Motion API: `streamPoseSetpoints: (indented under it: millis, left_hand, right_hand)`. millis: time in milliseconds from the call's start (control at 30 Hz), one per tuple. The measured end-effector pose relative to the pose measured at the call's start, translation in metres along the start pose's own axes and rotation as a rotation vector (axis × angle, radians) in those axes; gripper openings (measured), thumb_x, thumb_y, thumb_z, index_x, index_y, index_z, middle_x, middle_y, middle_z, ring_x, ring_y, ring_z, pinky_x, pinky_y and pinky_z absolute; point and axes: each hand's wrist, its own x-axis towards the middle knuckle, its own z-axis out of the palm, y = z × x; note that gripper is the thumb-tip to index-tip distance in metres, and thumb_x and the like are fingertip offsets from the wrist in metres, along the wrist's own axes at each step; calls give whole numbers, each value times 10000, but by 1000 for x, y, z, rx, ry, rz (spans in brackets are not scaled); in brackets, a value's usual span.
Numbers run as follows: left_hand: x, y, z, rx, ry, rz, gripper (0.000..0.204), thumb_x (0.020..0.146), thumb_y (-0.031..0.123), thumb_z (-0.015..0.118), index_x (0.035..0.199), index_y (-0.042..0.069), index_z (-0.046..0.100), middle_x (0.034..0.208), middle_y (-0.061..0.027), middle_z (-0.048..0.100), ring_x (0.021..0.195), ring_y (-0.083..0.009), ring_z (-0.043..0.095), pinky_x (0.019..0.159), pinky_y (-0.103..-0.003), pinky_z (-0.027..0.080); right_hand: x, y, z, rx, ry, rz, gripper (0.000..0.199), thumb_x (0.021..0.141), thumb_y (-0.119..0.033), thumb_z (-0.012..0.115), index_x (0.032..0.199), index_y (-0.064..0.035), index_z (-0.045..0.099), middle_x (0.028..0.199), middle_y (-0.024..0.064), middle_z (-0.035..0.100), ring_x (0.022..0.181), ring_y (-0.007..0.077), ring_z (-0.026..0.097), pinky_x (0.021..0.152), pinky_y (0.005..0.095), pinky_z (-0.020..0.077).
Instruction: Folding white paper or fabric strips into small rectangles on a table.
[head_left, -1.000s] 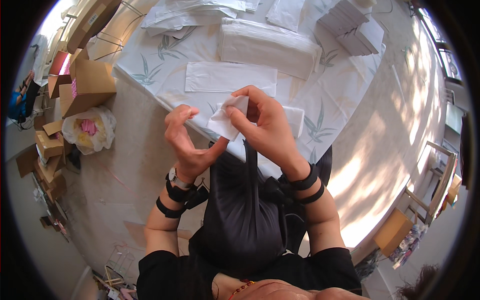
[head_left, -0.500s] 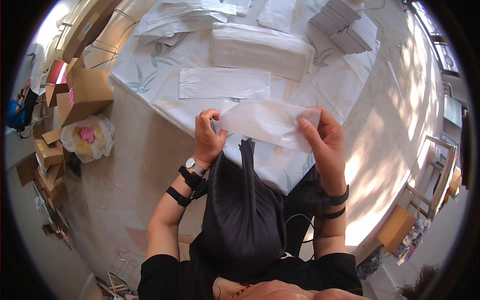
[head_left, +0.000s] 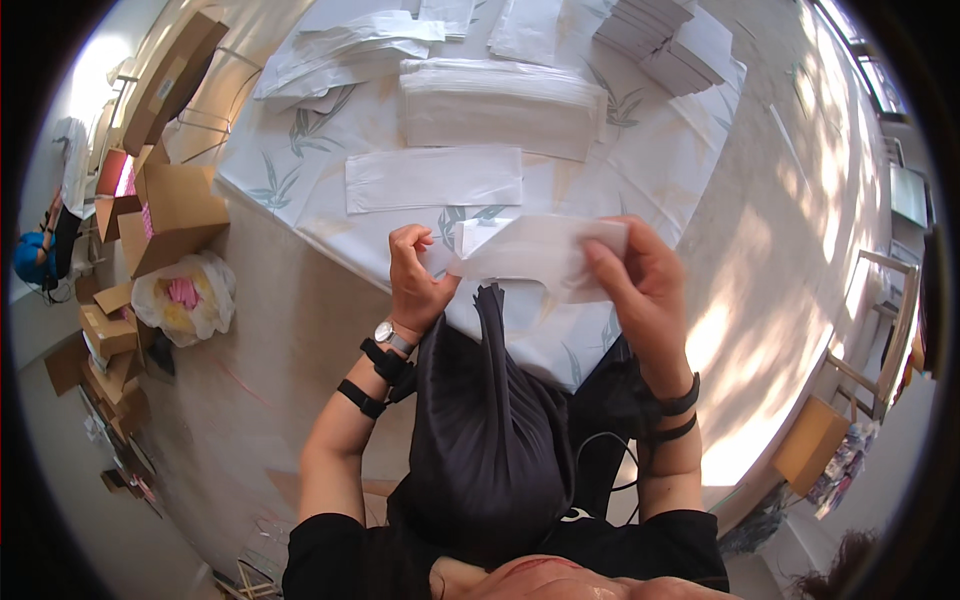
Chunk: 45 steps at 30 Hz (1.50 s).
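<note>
White sheet (head_left: 530, 248) between hands (head_left: 648, 300) — patterned tablecloth (head_left: 625, 185) beneath.

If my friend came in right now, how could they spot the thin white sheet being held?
Find the big table, white with printed leaves. Over its near end, the person's right hand grips the thin white sheet by its right end. The thick white stack farther up lies flat on the table; this one sheet is held and looks partly see-through.

On the left, an open cardboard box (head_left: 180, 230) stands on the floor (head_left: 265, 360), just beside a whitish plastic bag (head_left: 220, 300) with a pink thing (head_left: 183, 292) inside; smaller boxes (head_left: 108, 328) lie near. On the right, a brown box (head_left: 810, 445) sits near a wooden frame (head_left: 896, 345).
</note>
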Motion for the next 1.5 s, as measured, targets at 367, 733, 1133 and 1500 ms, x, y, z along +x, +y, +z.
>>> streamPoseSetpoints:
  millis: [367, 733, 1133, 1500]
  left_hand:
    - [-12, 2, 4, 284, 38, 33, 527, 782, 211, 883, 1177, 55, 570, 1118, -132, 607, 1072, -325, 572, 1012, -468, 402]
    - [-13, -1, 2, 347, 78, -12, 432, 772, 250, 875, 1049, 80, 591, 1080, -101, 642, 1052, -318, 581, 1024, -461, 368]
    - [-7, -2, 4, 248, 79, -62, 369, 743, 122, 816, 1025, 94, 579, 1025, -74, 656, 1001, -300, 598, 1023, -447, 373]
    - [-3, 4, 13, 183, 14, 85, 296, 854, 16, 772, 1077, 93, 594, 944, -49, 634, 861, -266, 624, 939, -433, 451]
  right_hand:
    - [67, -37, 102, -118, -454, -239, 178, 1058, -146, 688, 1102, 25, 667, 895, 86, 731, 709, 161, 725, 667, 299, 560]
    - [73, -43, 97, 102, -523, -98, 213, 1043, -154, 682, 1004, 45, 617, 793, 76, 669, 504, 166, 677, 544, 293, 539]
    - [31, -19, -15, -65, -117, 57, 176, 1080, -142, 719, 1168, 9, 699, 1016, 0, 730, 947, 75, 673, 858, 253, 541]
    - [-2, 89, -97, -161, 174, 107, 167, 1101, -141, 683, 1170, 10, 693, 1016, -12, 720, 965, 54, 640, 862, 237, 509]
